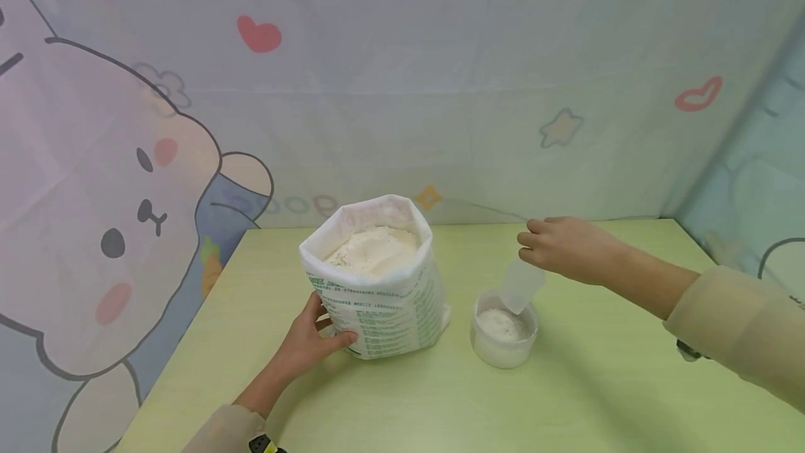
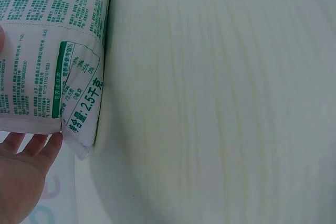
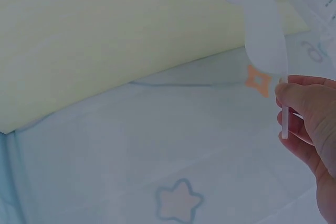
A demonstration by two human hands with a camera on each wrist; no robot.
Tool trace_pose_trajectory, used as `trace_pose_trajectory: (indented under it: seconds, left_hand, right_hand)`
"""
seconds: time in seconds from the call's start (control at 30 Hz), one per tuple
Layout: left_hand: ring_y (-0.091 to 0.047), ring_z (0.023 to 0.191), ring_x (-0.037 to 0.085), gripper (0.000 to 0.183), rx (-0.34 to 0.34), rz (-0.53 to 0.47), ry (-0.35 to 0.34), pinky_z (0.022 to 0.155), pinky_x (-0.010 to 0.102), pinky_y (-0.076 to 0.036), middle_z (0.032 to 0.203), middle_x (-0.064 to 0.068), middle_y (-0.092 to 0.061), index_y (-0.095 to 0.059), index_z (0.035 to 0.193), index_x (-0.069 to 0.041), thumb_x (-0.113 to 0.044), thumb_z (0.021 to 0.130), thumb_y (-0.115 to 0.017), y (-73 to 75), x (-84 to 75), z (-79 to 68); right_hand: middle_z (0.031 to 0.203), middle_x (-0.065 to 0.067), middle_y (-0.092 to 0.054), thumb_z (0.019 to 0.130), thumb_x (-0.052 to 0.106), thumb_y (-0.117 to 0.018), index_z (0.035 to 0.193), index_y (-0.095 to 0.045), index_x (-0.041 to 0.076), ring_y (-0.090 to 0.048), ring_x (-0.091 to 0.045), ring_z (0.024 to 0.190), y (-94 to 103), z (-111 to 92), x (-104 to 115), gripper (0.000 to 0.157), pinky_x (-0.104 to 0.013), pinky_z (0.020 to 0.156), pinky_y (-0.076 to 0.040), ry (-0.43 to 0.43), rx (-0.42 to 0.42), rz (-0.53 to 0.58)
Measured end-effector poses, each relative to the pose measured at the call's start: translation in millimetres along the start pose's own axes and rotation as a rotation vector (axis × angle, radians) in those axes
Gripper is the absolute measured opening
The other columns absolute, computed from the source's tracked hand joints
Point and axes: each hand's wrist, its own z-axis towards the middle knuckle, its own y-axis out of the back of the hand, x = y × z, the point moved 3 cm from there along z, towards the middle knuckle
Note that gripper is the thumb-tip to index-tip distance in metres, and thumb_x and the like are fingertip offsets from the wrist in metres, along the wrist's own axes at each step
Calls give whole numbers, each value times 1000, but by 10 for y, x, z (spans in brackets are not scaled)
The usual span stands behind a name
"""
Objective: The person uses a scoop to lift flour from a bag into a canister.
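Observation:
An open white flour bag (image 1: pixel 390 299) with green print stands on the table, its rolled rim showing off-white flour (image 1: pixel 375 250) inside. My left hand (image 1: pixel 308 341) grips its lower left side, thumb on the front. In the left wrist view, fingertips of the left hand (image 2: pixel 23 169) touch the bag (image 2: pixel 37 77) by its edge. To the right, a small round tub (image 1: pixel 503 354) contains white flour. Above it, my right hand (image 1: pixel 569 249) pinches the handle of a translucent white scoop (image 1: pixel 522 285), which points down into the tub. The right wrist view shows the scoop (image 3: pixel 265 38) between thumb and fingers.
The light yellow-green table (image 1: pixel 409 404) ends at the back against a printed cloth (image 1: pixel 402 54) with hearts, stars and a cartoon animal. Another cloth (image 1: pixel 767 180) hangs along the right side. The bag stands left of the tub with a small gap between them.

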Motion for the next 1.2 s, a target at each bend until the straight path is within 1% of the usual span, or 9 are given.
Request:
trace_pose_trajectory:
  seconds: [0.23,0.5,0.6,0.73,0.83,0.9,0.97,1.13,1.2]
  left_hand:
    - [-43,123,27,76,2,0,1,101,44,-42,129,-2,-45,-34,130,-27,-30,70,-80,1,-13,-6]
    - [-43,123,26,75,3,9,6,101,45,-41,129,-2,-46,-34,130,-26,-28,72,-80,4,-39,-11]
    - [-43,123,26,74,1,10,8,101,45,-42,129,-1,-46,-34,130,-25,-28,72,-80,5,-38,-13]
    - [-43,123,27,75,1,16,5,101,45,-42,129,-1,-46,-33,131,-25,-29,72,-79,4,-31,-19]
    - [-43,123,27,75,-1,21,1,101,45,-42,129,-1,-45,-33,131,-26,-30,72,-79,2,-27,-21]
    - [-43,123,27,75,1,20,-4,101,45,-42,129,-1,-45,-33,131,-26,-30,72,-79,-1,-25,-21]
    - [-43,123,27,75,-1,18,-5,101,44,-42,129,-1,-45,-33,131,-26,-30,72,-79,-1,-22,-21]
    - [-43,123,27,75,-5,17,1,101,44,-42,129,-1,-45,-34,131,-25,-29,71,-80,3,-25,-21]
    - [-43,123,26,75,-6,15,6,101,43,-42,129,-2,-45,-34,131,-25,-28,71,-80,3,-25,-19]
  right_hand:
    - [77,-1,-51,61,3,-83,81,-59,9,-42,-17,69,11,5,-10,31,-23,57,-43,15,5,-25]
    - [83,-3,-53,64,1,-81,88,-59,6,-47,-19,73,4,-26,-41,33,-25,61,-47,-28,44,2]
    - [83,-2,-53,66,-3,-79,89,-58,6,-47,-18,73,-34,-65,-60,33,-25,59,-47,-71,39,78]
    - [79,1,-52,68,-7,-74,86,-57,8,-46,-17,69,-131,-140,-92,29,-24,53,-44,-138,24,205]
    - [77,3,-50,68,-4,-75,84,-56,10,-46,-15,68,-217,-215,-115,29,-22,52,-44,-186,15,297]
    - [77,5,-51,67,-2,-77,84,-57,11,-49,-15,69,-271,-263,-123,29,-23,53,-46,-217,18,358]
    - [79,5,-52,67,1,-78,85,-57,13,-52,-15,71,-324,-305,-118,30,-25,56,-49,-252,41,425]
    - [84,6,-55,73,0,-73,87,-57,14,-57,-16,76,-448,-386,-63,26,-28,61,-51,-344,102,611]
    - [84,7,-55,74,0,-71,87,-57,14,-58,-15,76,-490,-412,-35,24,-28,63,-51,-368,107,682]
